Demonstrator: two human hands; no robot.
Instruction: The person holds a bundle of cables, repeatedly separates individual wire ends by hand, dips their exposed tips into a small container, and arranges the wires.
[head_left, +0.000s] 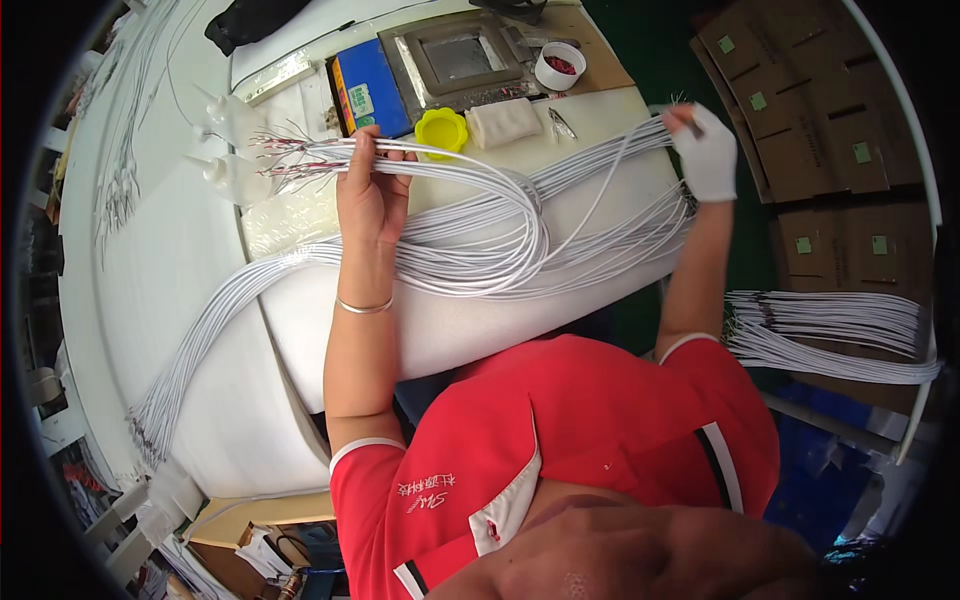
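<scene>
My left hand [375, 195], bare with a bangle on the wrist, is closed round a small bunch of white cables. Their stripped ends, with thin red and dark wires [290, 158], stick out to its left. From there the white cables [515, 215] loop back over the larger bundle lying on the padded table. At the table's right end, my right hand [706, 155] wears a white glove with bare fingertips. Its fingers are pinched at the cable ends there, slightly blurred. Other cable ends lie just below that hand.
Beyond the cables stand a yellow scalloped dish [441, 131], a folded cloth [502, 123], a white cup [560, 66] with red bits, a blue box [368, 90] and a grey tray [465, 60]. White squeeze bottles [228, 178] are at left; cartons [800, 110] and more cables [830, 325] at right.
</scene>
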